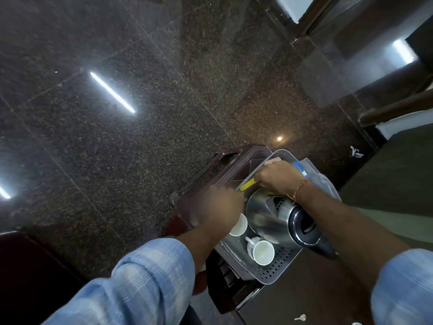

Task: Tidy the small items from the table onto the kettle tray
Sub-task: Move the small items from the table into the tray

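Observation:
A grey perforated kettle tray (pixel 278 269) rests on a small dark brown table (pixel 212 174). On the tray stand a steel kettle (pixel 271 215) and two white cups (pixel 262 252). My right hand (pixel 277 175) reaches over the tray's far end, fingers closed on a yellow sachet (pixel 247 185). Blurred by motion, my left hand (pixel 222 208) hovers at the tray's left rim beside the sachet; its fingers are curled, and I cannot tell whether it holds anything. A blue packet (pixel 302 171) shows behind my right wrist.
Dark speckled stone floor surrounds the table, with light reflections on it. A key (pixel 300 317) lies on the floor near the bottom edge. Dark wooden furniture legs stand at upper right. A maroon object (pixel 28 266) sits at lower left.

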Motion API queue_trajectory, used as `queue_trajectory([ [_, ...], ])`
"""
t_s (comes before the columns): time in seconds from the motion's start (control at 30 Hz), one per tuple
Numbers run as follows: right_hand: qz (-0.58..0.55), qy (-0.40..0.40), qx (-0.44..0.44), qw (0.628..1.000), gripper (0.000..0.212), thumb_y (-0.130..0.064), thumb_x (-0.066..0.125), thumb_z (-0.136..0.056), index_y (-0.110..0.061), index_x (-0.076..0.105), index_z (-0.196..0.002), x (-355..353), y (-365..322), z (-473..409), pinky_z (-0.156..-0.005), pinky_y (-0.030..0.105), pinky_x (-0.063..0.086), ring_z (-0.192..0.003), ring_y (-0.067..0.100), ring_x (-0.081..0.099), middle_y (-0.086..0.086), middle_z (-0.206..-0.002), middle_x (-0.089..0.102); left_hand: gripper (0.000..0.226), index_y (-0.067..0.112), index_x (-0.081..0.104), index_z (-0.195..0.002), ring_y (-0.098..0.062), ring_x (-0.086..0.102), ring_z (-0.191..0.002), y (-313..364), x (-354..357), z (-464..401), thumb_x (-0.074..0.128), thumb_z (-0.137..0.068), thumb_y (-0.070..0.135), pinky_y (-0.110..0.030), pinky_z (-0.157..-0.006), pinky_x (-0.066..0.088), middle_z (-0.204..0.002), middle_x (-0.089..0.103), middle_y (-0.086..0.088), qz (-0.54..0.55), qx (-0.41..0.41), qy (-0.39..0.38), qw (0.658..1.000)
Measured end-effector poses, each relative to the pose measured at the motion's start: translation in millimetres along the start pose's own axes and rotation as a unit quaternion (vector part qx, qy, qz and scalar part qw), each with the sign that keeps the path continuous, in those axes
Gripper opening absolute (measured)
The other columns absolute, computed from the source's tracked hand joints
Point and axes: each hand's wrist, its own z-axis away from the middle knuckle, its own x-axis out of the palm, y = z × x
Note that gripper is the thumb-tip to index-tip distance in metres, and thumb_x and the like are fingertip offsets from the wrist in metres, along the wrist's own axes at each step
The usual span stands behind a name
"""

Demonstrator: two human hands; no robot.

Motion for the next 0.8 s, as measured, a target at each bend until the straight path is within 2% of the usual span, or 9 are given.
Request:
queue_trajectory([
  [0.1,0.021,0.006,0.021,1.000,0.019,-0.022,0.051,-0.089,-0.018,0.068,-0.081,-13.9,-1.9,13.9,-0.055,0.031,0.031,-0.078,0.026,0.067,0.004,-0.084,0.070,0.013,0.022,0.062,-0.092,-0.024,0.061,-0.083,-3.2,-9.2,5.8,0.052,-0.090,0.015,-0.045,-0.086,0.033,-0.088,0.065,-0.001,0.002,0.017,0.016,1.000],
  [0.2,0.004,-0.008,0.081,0.997,0.024,-0.024,0.046,-0.093,-0.016,0.067,-0.102,-31.5,-3.1,37.1,-0.063,0.032,0.044,-0.089,0.028,0.067,0.005,-0.100,0.070,0.013,0.022,0.063,-0.096,-0.024,0.061,-0.086,-2.4,-26.9,12.3,0.053,-0.090,0.017,-0.044,-0.086,0.033,-0.093,0.065,-0.001,-0.003,0.040,0.034,0.999],
  [0.27,-0.024,-0.007,0.118,0.993,0.026,-0.028,0.048,-0.093,-0.019,0.064,-0.113,-48.7,-3.0,59.1,-0.076,0.038,0.053,-0.096,0.029,0.067,0.003,-0.109,0.069,0.013,0.022,0.063,-0.097,-0.024,0.061,-0.087,0.9,-43.1,16.0,0.054,-0.089,0.018,-0.044,-0.085,0.034,-0.094,0.064,0.000,-0.015,0.059,0.050,0.997],
  [0.37,-0.075,0.011,0.170,0.982,0.025,-0.035,0.056,-0.090,-0.029,0.066,-0.112,-72.3,-0.3,103.4,-0.081,0.039,0.051,-0.102,0.028,0.066,0.003,-0.116,0.066,0.015,0.023,0.062,-0.099,-0.024,0.062,-0.090,18.2,-71.1,17.8,0.055,-0.087,0.018,-0.042,-0.084,0.034,-0.095,0.066,0.001,-0.028,0.092,0.088,0.991],
  [0.5,-0.122,0.054,0.269,0.954,0.027,-0.035,0.053,-0.091,-0.027,0.065,-0.113,-86.3,-2.1,171.7,-0.085,0.040,0.052,-0.108,0.029,0.062,0.004,-0.118,0.066,0.022,0.021,0.060,-0.109,-0.024,0.061,-0.101,60.3,-109.2,18.9,0.053,-0.088,0.025,-0.042,-0.086,0.035,-0.107,0.066,-0.001,-0.044,0.149,0.135,0.979],
  [0.57,-0.149,0.077,0.324,0.931,0.026,-0.035,0.053,-0.090,-0.027,0.066,-0.112,-86.5,-5.4,212.6,-0.086,0.039,0.052,-0.108,0.027,0.063,0.002,-0.118,0.066,0.026,0.021,0.059,-0.112,-0.024,0.060,-0.103,86.3,-128.0,22.2,0.056,-0.087,0.028,-0.040,-0.085,0.037,-0.110,0.065,0.000,-0.066,0.180,0.156,0.969],
  [0.67,-0.196,0.136,0.403,0.883,0.024,-0.036,0.054,-0.091,-0.024,0.068,-0.106,-80.2,-14.4,283.2,-0.083,0.041,0.054,-0.103,0.026,0.065,0.002,-0.112,0.068,0.027,0.020,0.058,-0.112,-0.027,0.059,-0.103,123.9,-158.8,28.5,0.054,-0.085,0.023,-0.039,-0.082,0.042,-0.111,0.063,-0.004,-0.111,0.231,0.175,0.951],
  [0.73,-0.237,0.208,0.459,0.831,0.025,-0.036,0.058,-0.091,-0.022,0.070,-0.109,-72.6,-25.4,337.2,-0.087,0.040,0.053,-0.104,0.024,0.064,0.002,-0.113,0.069,0.027,0.016,0.058,-0.112,-0.030,0.057,-0.105,156.5,-181.3,36.7,0.054,-0.085,0.020,-0.041,-0.082,0.044,-0.112,0.061,-0.007,-0.121,0.258,0.187,0.940],
  [0.8,-0.272,0.291,0.516,0.758,0.025,-0.034,0.064,-0.088,-0.020,0.072,-0.107,-58.6,-40.2,394.6,-0.088,0.039,0.054,-0.102,0.022,0.066,0.002,-0.110,0.072,0.028,0.015,0.058,-0.112,-0.031,0.056,-0.107,199.3,-198.9,52.9,0.054,-0.085,0.021,-0.043,-0.083,0.045,-0.113,0.060,-0.009,-0.132,0.285,0.206,0.927],
])
